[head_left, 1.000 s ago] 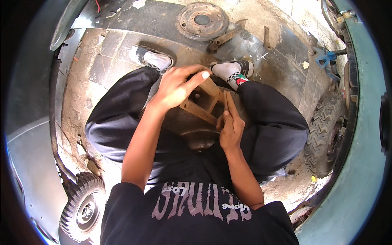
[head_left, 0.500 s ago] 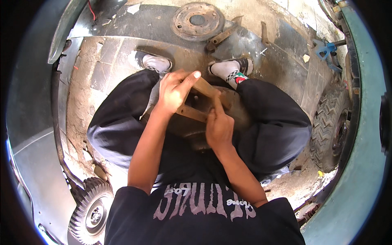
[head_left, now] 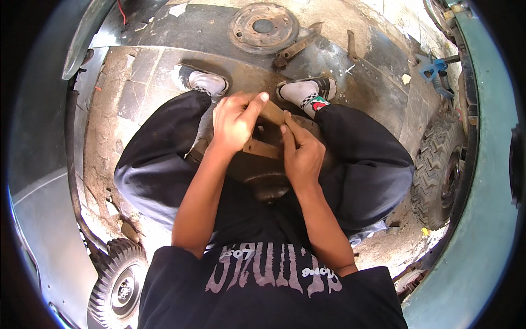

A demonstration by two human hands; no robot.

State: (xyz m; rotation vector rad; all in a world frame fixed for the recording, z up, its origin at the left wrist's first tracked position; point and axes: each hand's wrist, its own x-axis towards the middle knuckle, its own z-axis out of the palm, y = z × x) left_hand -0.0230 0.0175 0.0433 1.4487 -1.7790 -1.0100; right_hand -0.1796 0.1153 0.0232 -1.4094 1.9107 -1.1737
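On the near side of a rusty disc (head_left: 278,34), a brown angular frame (head_left: 272,113) is grasped in the fingers of the left hand (head_left: 233,122) and touched by the right hand (head_left: 303,156), whose fingers' grip cannot be told.

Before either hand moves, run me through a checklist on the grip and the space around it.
1. Left hand holding the brown frame: ok, thumb lies along its upper bar.
2. Right hand firmly gripping: cannot tell; fingertips are at the frame's right side.
3. Frame fixed to the rounded metal part beneath: cannot tell, hands hide much of it.
4. Gloves on: not ok, both hands are bare.
5. Metal disc clear of the hands: ok, it lies beyond the feet.
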